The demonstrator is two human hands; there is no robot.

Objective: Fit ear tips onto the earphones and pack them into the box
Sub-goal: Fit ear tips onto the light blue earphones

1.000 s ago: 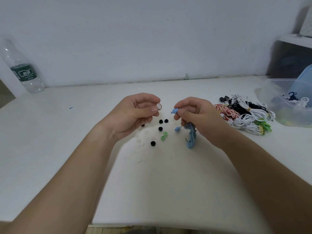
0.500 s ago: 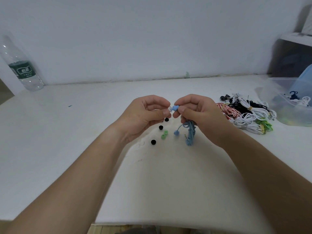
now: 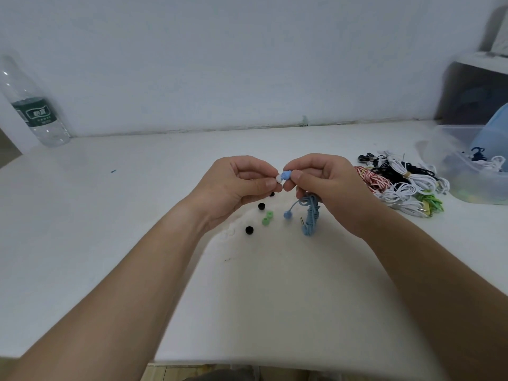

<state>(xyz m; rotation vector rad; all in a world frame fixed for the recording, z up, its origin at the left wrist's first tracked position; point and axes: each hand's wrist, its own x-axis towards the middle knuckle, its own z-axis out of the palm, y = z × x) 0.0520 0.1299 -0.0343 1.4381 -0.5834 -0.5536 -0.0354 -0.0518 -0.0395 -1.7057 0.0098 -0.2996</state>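
My left hand (image 3: pixel 236 185) pinches a white ear tip (image 3: pixel 278 178) between thumb and forefinger and holds it against a blue earbud (image 3: pixel 286 176). That earbud is pinched by my right hand (image 3: pixel 327 185), above the middle of the white table (image 3: pixel 137 215). From the right hand the coiled blue earphone cable (image 3: pixel 310 214) hangs down, with its second earbud (image 3: pixel 287 215) dangling beside it. Loose black ear tips (image 3: pixel 249 230) and green ear tips (image 3: pixel 267 218) lie on the table below my hands.
A heap of bundled earphones (image 3: pixel 398 185) in white, black, red-striped and green lies to the right. Behind it stands a clear plastic box (image 3: pixel 450 149) holding earphones. A water bottle (image 3: pixel 33 111) stands at the far left by the wall.
My left hand has moved right and brought the white ear tip up against the blue earbud. The right hand has stayed nearly in place.
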